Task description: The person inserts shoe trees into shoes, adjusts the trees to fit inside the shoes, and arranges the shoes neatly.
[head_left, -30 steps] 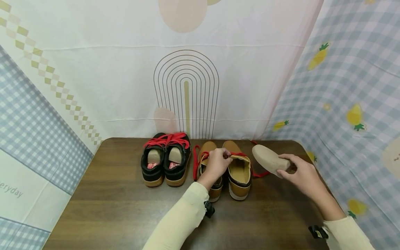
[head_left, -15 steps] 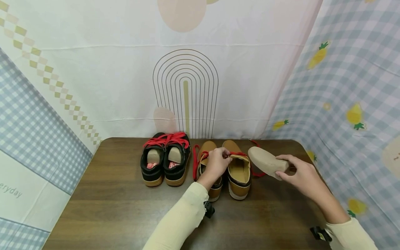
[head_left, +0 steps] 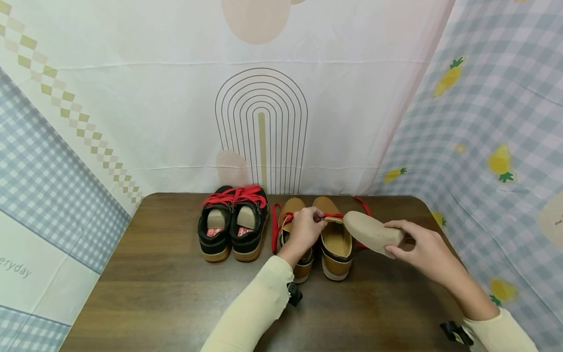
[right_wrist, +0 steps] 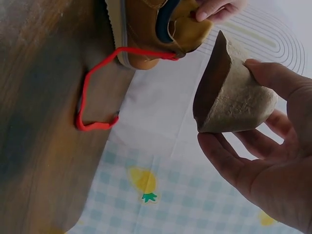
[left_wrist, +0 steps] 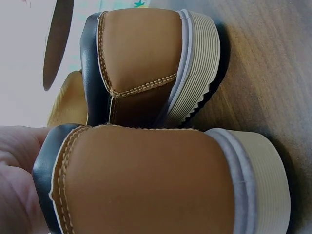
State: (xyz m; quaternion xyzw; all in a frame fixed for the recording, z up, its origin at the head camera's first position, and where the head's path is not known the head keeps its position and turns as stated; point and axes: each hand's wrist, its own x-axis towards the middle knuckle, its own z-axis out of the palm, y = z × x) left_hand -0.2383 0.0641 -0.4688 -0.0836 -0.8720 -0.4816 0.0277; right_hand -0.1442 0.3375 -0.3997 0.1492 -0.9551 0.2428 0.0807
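Observation:
A brown shoe [head_left: 336, 269] with a tan lining stands on the table, its opening toward me. My left hand [head_left: 303, 229] reaches over the neighbouring brown shoe [head_left: 302, 275] and pinches the first shoe's tan tongue [right_wrist: 191, 33] between thumb and fingers. In my right hand [head_left: 428, 253] is a beige moulded-pulp shoe insert [head_left: 370, 231], gripped by its thick hollow end. Its rounded toe end points left, above the right edge of that shoe's opening. A red lace [right_wrist: 87, 92] trails from the shoe onto the table. The left wrist view shows mostly both brown heels.
Left of the brown pair stand two black shoes [head_left: 248, 247] with red laces, each with a beige insert [head_left: 245, 218] inside. The wooden table [head_left: 176, 303] meets a white cloth backdrop [head_left: 176, 122] behind and a checked cloth [head_left: 462, 195] at right.
My right hand has brought the insert leftward and slightly down, from beside the brown shoe to the edge of its opening. The left hand has stayed in place.

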